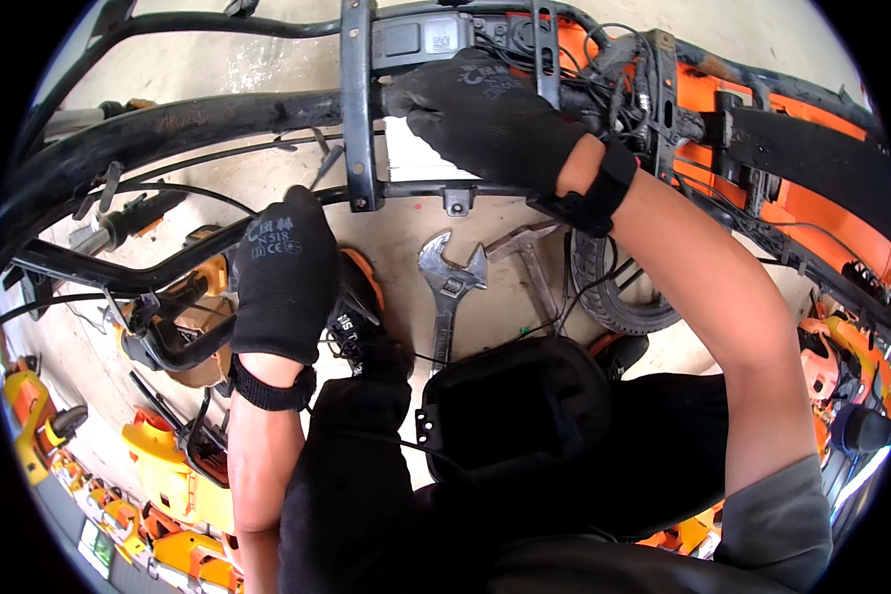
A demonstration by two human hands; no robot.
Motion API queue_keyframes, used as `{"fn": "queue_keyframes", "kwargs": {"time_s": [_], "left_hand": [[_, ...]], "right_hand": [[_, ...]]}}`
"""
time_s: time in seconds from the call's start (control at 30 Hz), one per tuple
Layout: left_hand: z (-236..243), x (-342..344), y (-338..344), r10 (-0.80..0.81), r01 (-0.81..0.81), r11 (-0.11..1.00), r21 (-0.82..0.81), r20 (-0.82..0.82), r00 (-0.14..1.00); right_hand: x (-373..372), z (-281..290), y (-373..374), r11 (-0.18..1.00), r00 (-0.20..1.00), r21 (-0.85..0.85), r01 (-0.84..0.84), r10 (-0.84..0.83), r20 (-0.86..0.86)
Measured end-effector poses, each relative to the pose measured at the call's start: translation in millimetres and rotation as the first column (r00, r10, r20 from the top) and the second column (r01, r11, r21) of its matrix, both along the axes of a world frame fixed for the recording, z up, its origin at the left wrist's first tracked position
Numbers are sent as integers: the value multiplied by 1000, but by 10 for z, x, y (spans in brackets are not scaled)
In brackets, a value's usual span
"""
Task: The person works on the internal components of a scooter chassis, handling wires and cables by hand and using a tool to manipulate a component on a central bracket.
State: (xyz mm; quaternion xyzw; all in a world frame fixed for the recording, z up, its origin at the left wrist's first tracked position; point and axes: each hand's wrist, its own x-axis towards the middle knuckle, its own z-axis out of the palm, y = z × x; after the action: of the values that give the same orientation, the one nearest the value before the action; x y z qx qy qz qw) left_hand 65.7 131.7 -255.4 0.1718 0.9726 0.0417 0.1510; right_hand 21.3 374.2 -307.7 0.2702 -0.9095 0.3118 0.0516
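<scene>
Both my hands wear black work gloves over a black tubular vehicle frame (228,117). My left hand (285,275) is closed below the thick frame tube, and a thin black cable (328,165) sticks out at its fingertips. My right hand (490,119) is curled over the middle of the frame, right of an upright black crossbar (360,99). Whatever its fingers grip is hidden under the glove. Just beyond that hand sits a grey box (406,42) with a label, fixed in the frame. Bundled black wires (619,84) run to the right of it.
On the floor below the frame lie an adjustable wrench (448,282) and a rusty hammer (533,259). A small tire (604,287) is beside them. Orange panels (792,114) flank the frame at right; yellow body parts (163,460) stand at lower left. My shoe (358,307) is near the wrench.
</scene>
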Motion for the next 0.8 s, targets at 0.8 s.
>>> {"fn": "queue_keyframes", "kwargs": {"time_s": [0.8], "left_hand": [[-215,53,156,64,-63,998,-22,23,998]], "right_hand": [[-613,-92,-942,934,998,357,22,1,-64]]}}
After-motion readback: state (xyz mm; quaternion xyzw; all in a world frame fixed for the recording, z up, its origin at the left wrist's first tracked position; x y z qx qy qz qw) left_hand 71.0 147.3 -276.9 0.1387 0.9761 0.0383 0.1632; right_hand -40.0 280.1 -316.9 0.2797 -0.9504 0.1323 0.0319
